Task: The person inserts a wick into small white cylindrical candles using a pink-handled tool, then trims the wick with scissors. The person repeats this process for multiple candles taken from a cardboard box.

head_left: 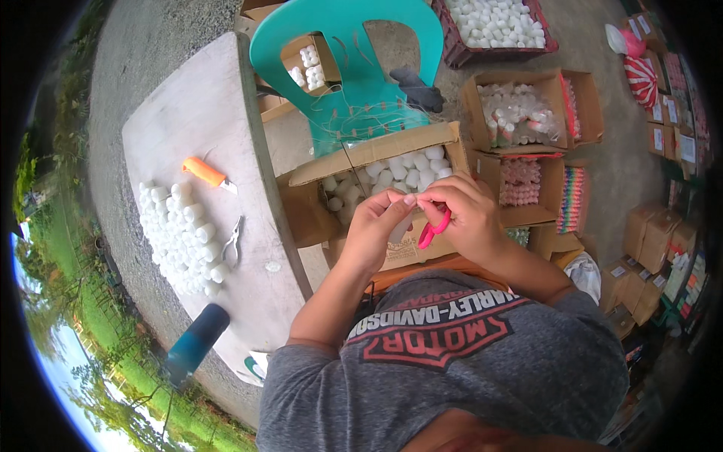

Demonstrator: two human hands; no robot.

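Observation:
Over an open cardboard box [301,218] of small white cylinders [403,172], my two hands meet at the fingertips. My left hand [374,230] is closed in a pinch; what lies between its fingertips is too small to make out. A whitish piece [399,230] shows just beneath it. Pink-handled scissors [434,230] hang from my right hand [468,217], whose fingers are closed around part of them; the blades are hidden. The fingertips of this hand also press close to those of the left.
To the left stands a grey table [260,188] with a heap of white cylinders [181,237], an orange-handled cutter [205,172], pliers [234,241] and a blue-green bottle [199,340]. Ahead is a green chair [282,41] with wires and a dark glove [416,90]. Filled boxes [473,113] and a crate [454,49] stand right.

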